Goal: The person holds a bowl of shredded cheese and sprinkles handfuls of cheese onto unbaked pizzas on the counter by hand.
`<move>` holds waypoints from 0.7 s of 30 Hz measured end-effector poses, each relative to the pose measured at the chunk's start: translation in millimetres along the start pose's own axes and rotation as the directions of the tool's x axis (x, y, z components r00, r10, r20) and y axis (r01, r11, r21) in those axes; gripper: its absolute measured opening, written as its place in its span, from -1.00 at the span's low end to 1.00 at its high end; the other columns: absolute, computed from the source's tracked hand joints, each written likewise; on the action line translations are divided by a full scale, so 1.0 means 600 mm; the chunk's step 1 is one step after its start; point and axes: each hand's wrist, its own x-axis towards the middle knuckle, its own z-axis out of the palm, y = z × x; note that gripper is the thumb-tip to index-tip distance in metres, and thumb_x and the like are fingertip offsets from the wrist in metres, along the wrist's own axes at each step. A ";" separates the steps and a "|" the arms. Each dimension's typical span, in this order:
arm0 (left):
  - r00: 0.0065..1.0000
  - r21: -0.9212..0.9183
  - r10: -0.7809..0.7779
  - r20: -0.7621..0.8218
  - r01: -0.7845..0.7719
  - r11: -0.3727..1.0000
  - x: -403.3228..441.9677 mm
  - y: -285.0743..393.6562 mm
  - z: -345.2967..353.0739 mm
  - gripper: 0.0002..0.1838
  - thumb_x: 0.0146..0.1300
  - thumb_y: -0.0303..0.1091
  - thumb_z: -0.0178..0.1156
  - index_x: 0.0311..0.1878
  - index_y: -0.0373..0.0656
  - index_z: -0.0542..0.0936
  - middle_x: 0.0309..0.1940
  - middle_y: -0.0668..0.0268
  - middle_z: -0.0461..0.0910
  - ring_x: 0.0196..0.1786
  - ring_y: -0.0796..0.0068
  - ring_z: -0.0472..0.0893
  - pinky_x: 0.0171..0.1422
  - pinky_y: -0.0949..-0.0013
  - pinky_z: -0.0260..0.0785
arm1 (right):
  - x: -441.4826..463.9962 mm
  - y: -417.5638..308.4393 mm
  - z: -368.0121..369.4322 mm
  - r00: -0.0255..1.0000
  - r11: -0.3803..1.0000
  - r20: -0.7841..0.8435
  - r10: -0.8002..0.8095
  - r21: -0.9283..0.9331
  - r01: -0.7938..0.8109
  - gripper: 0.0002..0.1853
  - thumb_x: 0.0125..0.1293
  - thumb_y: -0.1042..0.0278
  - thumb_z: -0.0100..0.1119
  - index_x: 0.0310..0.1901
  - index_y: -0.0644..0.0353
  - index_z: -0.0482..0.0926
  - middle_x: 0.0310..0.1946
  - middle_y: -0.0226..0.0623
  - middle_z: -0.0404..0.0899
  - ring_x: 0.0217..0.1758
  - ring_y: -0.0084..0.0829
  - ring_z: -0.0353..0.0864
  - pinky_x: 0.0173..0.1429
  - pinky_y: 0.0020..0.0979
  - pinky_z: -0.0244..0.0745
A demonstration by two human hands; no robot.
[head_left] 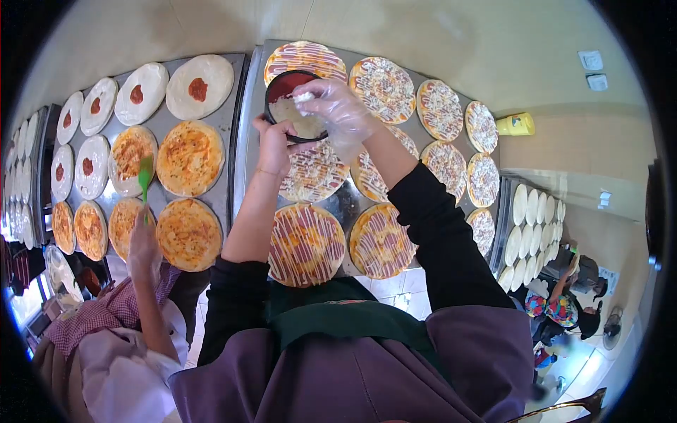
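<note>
My left hand [276,146] is closed on the rim of a round bowl [288,84], dark outside and red inside, tilted over the pizzas. White shreds that look like grated cheese [305,127] lie in it. In a clear plastic glove, my right hand [337,109] pinches a small clump of the same shreds above the bowl. Below my forearms, two pizzas, one on the left [307,243] and one on the right [381,242], carry sauce stripes over pink slices. Farther along the tray, a pizza [382,89] is scattered with white shreds.
On my left, a co-worker's gloved hand [144,247] holds a green brush [145,173] over sauced pizza bases [189,158]. A yellow bottle [516,125] lies beyond the tray. Several plain dough rounds [520,204] sit at right; more people are behind them.
</note>
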 end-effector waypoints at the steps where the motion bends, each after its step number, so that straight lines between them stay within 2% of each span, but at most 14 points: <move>1: 1.000 -0.016 0.010 -0.011 -0.010 1.000 0.003 0.002 -0.002 -0.37 -0.08 -0.59 -0.03 0.11 -0.14 0.02 0.01 0.10 0.24 -0.04 0.07 0.48 -0.21 -0.06 0.62 | 0.005 -0.007 -0.013 1.000 0.995 -0.021 0.021 0.098 -0.018 -0.74 0.02 0.45 0.33 -0.20 0.30 0.64 -0.33 -0.29 0.64 -0.25 -0.54 0.60 -0.11 -0.48 0.49; 2: 1.000 -0.032 0.020 -0.023 -0.020 0.999 0.006 0.005 -0.004 -0.38 -0.08 -0.59 -0.03 0.11 -0.13 0.02 0.01 0.10 0.23 -0.02 0.05 0.48 -0.21 -0.07 0.62 | 0.009 -0.014 -0.024 0.998 0.980 -0.039 0.043 0.196 -0.035 -0.76 0.05 0.47 0.32 -0.20 0.32 0.63 -0.31 -0.33 0.63 -0.24 -0.59 0.58 -0.12 -0.50 0.49; 4: 0.998 -0.038 0.039 -0.045 -0.040 0.998 0.015 0.007 -0.018 -0.38 -0.08 -0.59 -0.04 0.11 -0.13 0.01 0.03 0.08 0.23 0.00 0.04 0.47 -0.20 -0.07 0.62 | 0.028 0.005 -0.055 0.998 0.977 -0.066 0.011 0.211 0.003 -0.75 0.06 0.43 0.33 -0.19 0.28 0.64 -0.37 -0.32 0.63 -0.29 -0.58 0.59 -0.17 -0.51 0.49; 6: 0.993 -0.040 0.059 -0.103 -0.064 0.997 0.013 0.016 -0.032 -0.40 -0.08 -0.59 -0.04 0.09 -0.13 0.01 0.07 0.06 0.22 0.01 0.04 0.47 -0.18 -0.07 0.62 | 0.046 0.017 -0.088 0.984 0.993 -0.162 0.071 -0.079 -0.085 -0.76 0.09 0.42 0.30 -0.17 0.26 0.64 -0.45 -0.36 0.62 -0.36 -0.57 0.60 -0.24 -0.51 0.49; 7: 0.992 -0.054 0.064 -0.105 -0.070 0.996 0.006 0.024 -0.038 -0.40 -0.07 -0.58 -0.05 0.09 -0.14 0.01 0.09 0.04 0.21 0.04 0.04 0.46 -0.18 -0.07 0.61 | 0.059 0.038 -0.102 0.975 0.991 -0.210 0.066 -0.096 -0.088 -0.72 0.04 0.33 0.31 -0.18 0.21 0.66 -0.53 -0.35 0.60 -0.44 -0.55 0.59 -0.27 -0.50 0.48; 8: 0.992 -0.058 0.069 -0.109 -0.075 0.995 0.002 0.026 -0.048 -0.40 -0.07 -0.58 -0.05 0.09 -0.14 0.01 0.09 0.04 0.21 0.04 0.04 0.46 -0.18 -0.07 0.61 | 0.071 0.057 -0.118 0.977 0.991 -0.203 0.064 -0.099 -0.085 -0.72 0.04 0.33 0.31 -0.18 0.21 0.66 -0.53 -0.35 0.60 -0.44 -0.55 0.59 -0.27 -0.50 0.48; 10: 0.988 -0.076 0.096 -0.118 -0.105 0.992 -0.011 0.031 -0.069 -0.39 -0.07 -0.58 -0.06 0.11 -0.16 -0.01 0.10 0.03 0.22 0.07 0.03 0.44 -0.19 -0.09 0.60 | 0.091 0.091 -0.151 0.945 0.851 -0.323 0.040 -0.485 -0.202 -0.69 -0.04 0.24 0.32 -0.22 0.14 0.69 -0.54 -0.30 0.59 -0.46 -0.51 0.59 -0.26 -0.48 0.48; 11: 0.992 -0.066 0.073 -0.101 -0.080 0.995 -0.022 0.037 -0.081 -0.40 -0.04 -0.56 -0.10 0.15 -0.14 0.02 0.10 0.06 0.24 0.11 0.03 0.42 -0.16 -0.09 0.59 | 0.098 0.103 -0.161 0.937 0.816 -0.348 0.007 -0.540 -0.206 -0.71 -0.08 0.20 0.29 -0.27 0.07 0.70 -0.51 -0.22 0.61 -0.42 -0.37 0.62 -0.20 -0.40 0.50; 12: 0.992 -0.070 0.075 -0.106 -0.083 0.994 -0.037 0.041 -0.088 -0.40 -0.04 -0.56 -0.10 0.15 -0.14 0.02 0.10 0.06 0.24 0.11 0.03 0.42 -0.16 -0.09 0.59 | 0.104 0.102 -0.164 0.940 0.815 -0.342 0.007 -0.542 -0.203 -0.71 -0.08 0.20 0.29 -0.27 0.07 0.70 -0.51 -0.22 0.61 -0.42 -0.37 0.62 -0.20 -0.40 0.50; 14: 0.986 -0.151 0.129 -0.109 -0.145 0.978 -0.068 0.045 -0.101 -0.28 -0.08 -0.62 -0.10 0.23 0.00 -0.01 0.07 0.14 0.26 -0.03 0.16 0.48 -0.27 0.10 0.56 | 0.116 0.101 -0.169 0.924 0.601 -0.381 -0.019 -0.744 -0.294 -0.74 -0.05 0.24 0.26 -0.26 0.04 0.70 -0.41 -0.15 0.65 -0.30 -0.26 0.65 -0.11 -0.35 0.51; 15: 0.985 -0.153 0.128 -0.113 -0.145 0.978 -0.084 0.047 -0.111 -0.28 -0.08 -0.62 -0.10 0.23 0.00 -0.01 0.07 0.14 0.26 -0.03 0.16 0.48 -0.27 0.10 0.56 | 0.126 0.108 -0.174 0.926 0.600 -0.377 -0.017 -0.745 -0.292 -0.74 -0.05 0.24 0.26 -0.26 0.04 0.70 -0.41 -0.15 0.65 -0.30 -0.26 0.65 -0.11 -0.35 0.51; 18: 0.986 -0.135 0.095 -0.137 -0.114 0.984 -0.125 0.047 -0.138 -0.22 -0.11 -0.63 -0.12 0.30 0.02 0.02 0.11 0.19 0.27 0.02 0.21 0.46 -0.10 0.11 0.53 | 0.155 0.119 -0.178 0.939 0.609 -0.344 -0.027 -0.750 -0.258 -0.76 0.00 0.25 0.23 -0.26 0.03 0.69 -0.30 -0.12 0.65 -0.19 -0.21 0.64 -0.03 -0.33 0.49; 20: 0.980 -0.157 0.099 -0.172 -0.127 0.980 -0.150 0.043 -0.154 -0.16 -0.17 -0.64 -0.12 0.33 0.02 0.06 0.18 0.21 0.25 0.15 0.22 0.40 0.08 0.15 0.45 | 0.165 0.074 -0.157 0.923 0.531 -0.384 0.006 -0.781 -0.328 -0.75 0.06 0.31 0.24 -0.19 0.11 0.66 -0.28 -0.15 0.66 -0.19 -0.33 0.65 -0.04 -0.39 0.48; 21: 0.979 -0.160 0.098 -0.176 -0.127 0.979 -0.159 0.035 -0.170 -0.16 -0.17 -0.64 -0.12 0.33 0.02 0.06 0.18 0.21 0.25 0.15 0.22 0.40 0.08 0.15 0.45 | 0.172 0.064 -0.154 0.925 0.529 -0.379 0.009 -0.783 -0.326 -0.75 0.06 0.31 0.24 -0.19 0.11 0.66 -0.28 -0.15 0.66 -0.19 -0.33 0.65 -0.04 -0.39 0.48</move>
